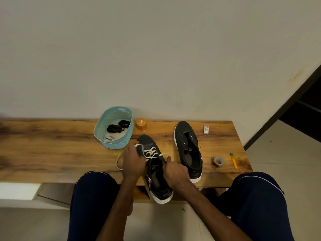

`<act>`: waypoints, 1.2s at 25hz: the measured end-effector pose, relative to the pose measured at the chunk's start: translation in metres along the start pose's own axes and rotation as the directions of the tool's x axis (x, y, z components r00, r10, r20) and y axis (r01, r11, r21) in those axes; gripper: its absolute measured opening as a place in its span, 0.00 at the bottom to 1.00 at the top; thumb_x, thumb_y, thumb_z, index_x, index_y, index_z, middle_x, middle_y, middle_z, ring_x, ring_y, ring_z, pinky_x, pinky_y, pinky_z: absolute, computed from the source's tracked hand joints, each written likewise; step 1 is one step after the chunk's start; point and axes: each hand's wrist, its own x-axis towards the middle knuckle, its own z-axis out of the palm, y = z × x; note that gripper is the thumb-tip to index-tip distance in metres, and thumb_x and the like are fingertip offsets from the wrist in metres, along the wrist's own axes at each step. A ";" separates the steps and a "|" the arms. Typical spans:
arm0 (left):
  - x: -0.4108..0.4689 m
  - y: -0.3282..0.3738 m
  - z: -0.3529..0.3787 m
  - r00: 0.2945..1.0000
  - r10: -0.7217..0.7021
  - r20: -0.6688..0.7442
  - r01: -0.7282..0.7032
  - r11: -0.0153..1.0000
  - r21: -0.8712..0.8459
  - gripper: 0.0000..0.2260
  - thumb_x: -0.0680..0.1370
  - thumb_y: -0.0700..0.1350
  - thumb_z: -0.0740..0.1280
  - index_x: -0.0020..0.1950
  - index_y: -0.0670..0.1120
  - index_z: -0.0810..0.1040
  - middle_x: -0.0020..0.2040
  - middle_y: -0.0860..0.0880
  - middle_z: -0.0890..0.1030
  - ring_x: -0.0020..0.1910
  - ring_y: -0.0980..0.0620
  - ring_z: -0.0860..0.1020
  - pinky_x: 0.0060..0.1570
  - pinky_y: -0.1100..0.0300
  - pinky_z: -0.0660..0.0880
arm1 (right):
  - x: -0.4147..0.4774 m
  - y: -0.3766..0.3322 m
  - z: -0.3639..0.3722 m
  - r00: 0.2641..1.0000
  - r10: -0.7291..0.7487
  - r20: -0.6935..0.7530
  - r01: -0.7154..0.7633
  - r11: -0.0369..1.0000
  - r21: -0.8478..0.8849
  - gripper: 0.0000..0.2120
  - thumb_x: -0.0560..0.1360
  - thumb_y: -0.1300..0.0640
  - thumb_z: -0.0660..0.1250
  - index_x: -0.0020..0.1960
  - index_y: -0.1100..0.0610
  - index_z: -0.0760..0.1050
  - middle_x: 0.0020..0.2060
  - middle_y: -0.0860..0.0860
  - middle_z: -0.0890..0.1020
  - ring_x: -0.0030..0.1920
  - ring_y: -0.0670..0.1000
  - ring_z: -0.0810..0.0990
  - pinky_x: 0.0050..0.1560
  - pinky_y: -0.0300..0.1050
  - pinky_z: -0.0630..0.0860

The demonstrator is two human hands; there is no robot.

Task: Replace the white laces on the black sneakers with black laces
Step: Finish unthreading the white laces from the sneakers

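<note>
Right now both hands are closed on the same shoe at the near edge of the wooden table [52,145]. The left hand [133,162] has its fingers curled around the white lace [151,153], which crosses the eyelets just beside its knuckles and trails out in a loose loop on the far side of that hand, away from the shoe. The right hand [175,173] grips the near sneaker [157,181] by the side of its opening, thumb raised towards the end of the lace. The sneaker lies between the two hands, its toe pointing away from the person and its heel hanging past the table edge below the wrists. Just outside the right hand's grip, nearly touching it, stands the second sneaker [188,148], which has bare eyelets and an open tongue. Beyond the left hand's knuckles, close by, sits a teal basket [125,140] holding coiled black laces [118,126] and another white lace [109,137]. An orange lid [141,124] stands beside the basket, further from the hands. Well out past the second sneaker lie a roll of tape [217,161], a yellow marker [233,160] and a small eraser [206,129]. The person's knees in dark trousers flank both forearms.
</note>
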 end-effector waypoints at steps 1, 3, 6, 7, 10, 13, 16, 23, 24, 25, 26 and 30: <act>-0.006 0.003 0.004 0.990 0.106 0.096 -0.120 0.980 0.159 0.22 0.73 0.43 0.68 0.67 0.47 0.72 0.66 0.43 0.72 0.64 0.43 0.72 0.61 0.46 0.72 | -0.001 -0.001 -0.001 1.000 0.012 -0.016 -0.013 1.000 -0.021 0.25 0.84 0.52 0.52 0.78 0.62 0.57 0.53 0.54 0.83 0.51 0.57 0.82 0.46 0.50 0.75; -0.015 0.010 0.012 0.953 0.228 0.198 -0.290 0.877 0.382 0.26 0.73 0.51 0.67 0.71 0.52 0.69 0.72 0.47 0.67 0.71 0.45 0.67 0.67 0.41 0.66 | -0.003 -0.003 0.002 0.999 0.038 -0.039 -0.040 0.998 -0.051 0.28 0.82 0.53 0.56 0.78 0.64 0.54 0.53 0.54 0.83 0.51 0.57 0.83 0.45 0.49 0.76; -0.014 0.016 0.023 0.914 0.337 0.225 -0.405 0.734 0.545 0.25 0.77 0.51 0.65 0.74 0.56 0.66 0.75 0.49 0.64 0.74 0.46 0.64 0.71 0.38 0.60 | -0.006 -0.003 0.003 0.994 0.087 -0.059 -0.090 0.995 -0.040 0.28 0.82 0.54 0.56 0.78 0.65 0.54 0.55 0.55 0.83 0.53 0.58 0.83 0.48 0.50 0.78; -0.013 0.016 0.027 0.906 0.354 0.232 -0.421 0.698 0.579 0.24 0.78 0.50 0.66 0.73 0.57 0.67 0.75 0.49 0.65 0.73 0.46 0.65 0.71 0.38 0.59 | -0.006 -0.002 0.002 0.993 0.100 -0.061 -0.102 0.994 -0.030 0.26 0.82 0.54 0.55 0.76 0.65 0.57 0.55 0.55 0.83 0.53 0.58 0.83 0.48 0.50 0.78; -0.013 0.013 0.035 0.907 0.357 0.226 -0.413 0.636 0.652 0.16 0.78 0.49 0.66 0.66 0.53 0.75 0.70 0.49 0.71 0.68 0.47 0.71 0.70 0.40 0.63 | -0.004 -0.002 -0.001 0.995 0.039 -0.095 -0.045 0.997 -0.056 0.16 0.83 0.52 0.53 0.66 0.59 0.68 0.52 0.54 0.84 0.50 0.57 0.84 0.44 0.47 0.75; -0.013 0.011 0.038 0.946 0.283 0.158 -0.319 0.723 0.613 0.12 0.80 0.51 0.64 0.62 0.50 0.77 0.65 0.49 0.74 0.62 0.48 0.73 0.64 0.48 0.69 | -0.003 -0.002 0.000 0.989 -0.030 -0.144 0.019 0.997 -0.080 0.18 0.85 0.47 0.48 0.64 0.57 0.68 0.50 0.53 0.84 0.46 0.56 0.84 0.40 0.47 0.71; -0.016 0.018 0.032 0.959 0.280 -0.029 -0.250 0.895 0.368 0.05 0.78 0.47 0.68 0.53 0.49 0.79 0.56 0.51 0.76 0.53 0.51 0.75 0.45 0.58 0.72 | -0.002 -0.001 0.002 0.990 -0.009 -0.141 -0.001 0.998 -0.069 0.21 0.85 0.46 0.47 0.69 0.58 0.65 0.49 0.53 0.84 0.46 0.56 0.84 0.41 0.48 0.73; 0.023 0.002 -0.026 0.814 -0.511 -0.276 0.314 0.787 -0.532 0.11 0.78 0.47 0.69 0.58 0.44 0.77 0.57 0.42 0.78 0.57 0.43 0.78 0.54 0.46 0.77 | 0.001 0.000 0.004 0.989 0.029 -0.143 -0.031 0.999 -0.018 0.20 0.83 0.53 0.55 0.72 0.58 0.63 0.57 0.55 0.82 0.52 0.55 0.83 0.47 0.50 0.79; 0.018 0.005 -0.027 0.869 -0.425 -0.253 0.338 0.883 -0.325 0.20 0.77 0.47 0.71 0.66 0.43 0.73 0.64 0.40 0.75 0.63 0.40 0.74 0.59 0.44 0.74 | 0.002 -0.002 0.001 0.986 -0.018 -0.167 0.023 0.999 0.025 0.22 0.82 0.55 0.57 0.74 0.57 0.60 0.66 0.56 0.77 0.59 0.56 0.80 0.51 0.51 0.80; 0.010 0.007 -0.023 0.932 -0.286 -0.222 0.272 0.958 -0.091 0.30 0.75 0.47 0.73 0.72 0.42 0.66 0.71 0.38 0.68 0.69 0.38 0.68 0.63 0.43 0.71 | 0.005 -0.002 -0.001 0.977 -0.081 -0.197 0.095 0.994 0.062 0.25 0.81 0.57 0.59 0.76 0.56 0.59 0.74 0.56 0.68 0.66 0.57 0.75 0.55 0.52 0.79; 0.000 0.011 -0.018 0.971 -0.151 -0.183 0.172 0.979 0.108 0.38 0.73 0.49 0.75 0.76 0.42 0.60 0.76 0.37 0.61 0.74 0.37 0.62 0.67 0.41 0.67 | 0.010 -0.003 -0.003 0.961 -0.151 -0.231 0.170 0.983 0.066 0.27 0.80 0.59 0.61 0.77 0.54 0.59 0.77 0.55 0.61 0.71 0.56 0.69 0.60 0.53 0.78; -0.039 0.013 0.011 0.979 0.109 0.174 -0.182 0.856 0.485 0.42 0.74 0.57 0.70 0.79 0.48 0.49 0.80 0.43 0.43 0.79 0.42 0.46 0.75 0.40 0.55 | 0.024 -0.006 0.004 0.955 -0.249 -0.162 0.248 0.968 -0.031 0.22 0.78 0.58 0.63 0.72 0.56 0.69 0.78 0.54 0.59 0.75 0.57 0.59 0.70 0.58 0.69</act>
